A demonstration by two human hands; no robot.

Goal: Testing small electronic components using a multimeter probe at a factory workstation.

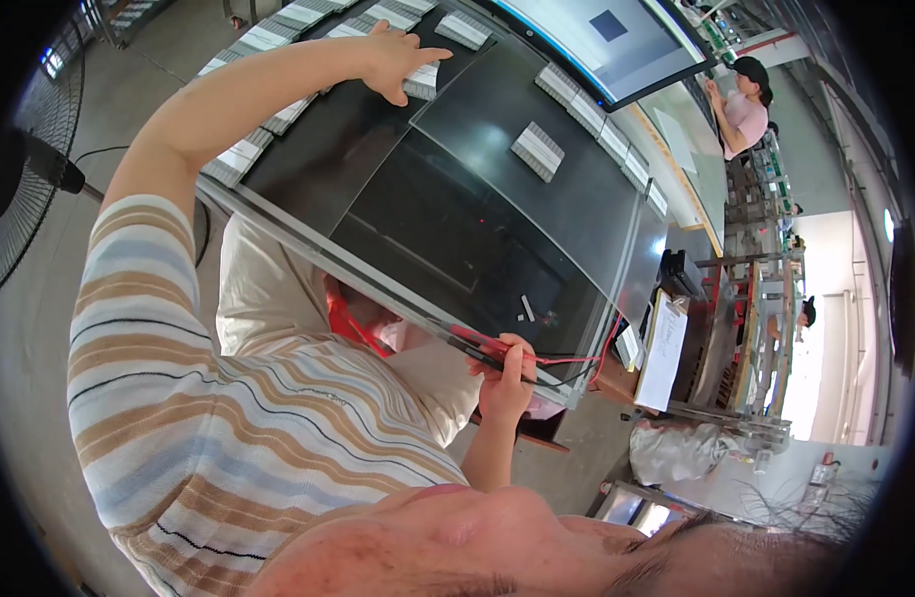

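Observation:
My left hand [390, 62] reaches over the far side of the black tabletop [303, 164], fingers spread. Thumb and forefinger lie around a banded block of thin grey-and-white pieces [421, 84]; whether they grip it I cannot tell. Similar blocks [241, 157] stand in rows beside my left forearm. One separate block [537, 151] sits in the middle of the dark glass surface. By the table's near edge, my right hand [505, 376] is closed around a pair of test probes [474, 346], one red and one black, with their leads trailing to the right.
A lit monitor [607, 40] stands at the back. Another row of blocks [592, 119] runs below it. Two small pale strips [526, 308] lie on the glass. A sheet of paper [663, 348] is at the right, a fan [30, 169] at the left. A person [744, 109] works farther off.

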